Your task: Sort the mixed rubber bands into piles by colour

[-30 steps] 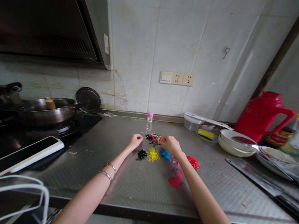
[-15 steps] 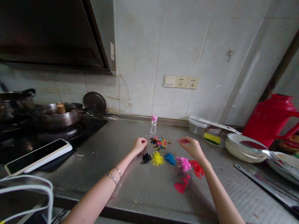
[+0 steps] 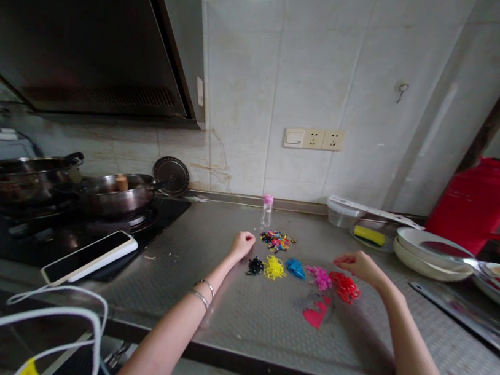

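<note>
We are working at a dimpled steel counter (image 3: 257, 331), where tiny elastic loops are lying in tangled heaps: black (image 3: 255, 266), yellow (image 3: 275, 267), blue (image 3: 296, 268), pink (image 3: 320, 277) and red (image 3: 346, 287), with a mixed pile (image 3: 277, 240) behind. Our right hand (image 3: 360, 267) is pinching a thin red band (image 3: 342, 262) in narrowed fingertips just over the red heap (half a second ago it was nearer the mixed pile). Our left hand (image 3: 243, 244) is resting curled tight beside that pile; whether it holds anything, we cannot tell.

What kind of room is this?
Most likely a home kitchen. Two pans sit on a stove under a big hood, and bowls and a red jug stand on the steel counter.
</note>
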The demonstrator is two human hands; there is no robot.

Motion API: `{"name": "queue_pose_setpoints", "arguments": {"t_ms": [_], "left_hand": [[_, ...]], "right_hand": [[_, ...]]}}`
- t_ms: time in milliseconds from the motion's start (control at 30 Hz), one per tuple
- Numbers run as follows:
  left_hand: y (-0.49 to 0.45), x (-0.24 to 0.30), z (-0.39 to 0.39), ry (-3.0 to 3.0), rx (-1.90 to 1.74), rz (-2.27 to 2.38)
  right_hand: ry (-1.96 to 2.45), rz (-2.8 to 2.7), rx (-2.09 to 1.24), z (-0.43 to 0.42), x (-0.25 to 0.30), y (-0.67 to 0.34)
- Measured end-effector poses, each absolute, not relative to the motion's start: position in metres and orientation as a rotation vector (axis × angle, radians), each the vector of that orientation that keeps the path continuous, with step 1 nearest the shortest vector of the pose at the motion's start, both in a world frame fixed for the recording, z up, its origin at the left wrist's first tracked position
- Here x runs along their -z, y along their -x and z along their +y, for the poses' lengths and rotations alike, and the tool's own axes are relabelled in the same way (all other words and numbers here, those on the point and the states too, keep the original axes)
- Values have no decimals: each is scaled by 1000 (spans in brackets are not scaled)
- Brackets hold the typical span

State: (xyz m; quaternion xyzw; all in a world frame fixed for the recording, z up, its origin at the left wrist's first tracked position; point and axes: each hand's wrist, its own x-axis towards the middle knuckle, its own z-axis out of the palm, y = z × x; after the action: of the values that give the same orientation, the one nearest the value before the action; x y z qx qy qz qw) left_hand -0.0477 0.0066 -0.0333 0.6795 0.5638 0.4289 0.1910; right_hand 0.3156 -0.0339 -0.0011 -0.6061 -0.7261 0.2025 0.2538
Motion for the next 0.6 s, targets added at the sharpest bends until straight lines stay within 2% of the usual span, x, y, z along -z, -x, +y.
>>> {"name": "queue_pose_setpoints", "arguments": {"t_ms": [167, 600], "left_hand": [[49, 32, 5, -1892, -1217, 1574], [40, 35, 16, -1952, -1076, 1647]], "right_hand": [[1704, -1993, -544, -35, 7, -320], [1735, -1941, -193, -39, 6, -311]]}}
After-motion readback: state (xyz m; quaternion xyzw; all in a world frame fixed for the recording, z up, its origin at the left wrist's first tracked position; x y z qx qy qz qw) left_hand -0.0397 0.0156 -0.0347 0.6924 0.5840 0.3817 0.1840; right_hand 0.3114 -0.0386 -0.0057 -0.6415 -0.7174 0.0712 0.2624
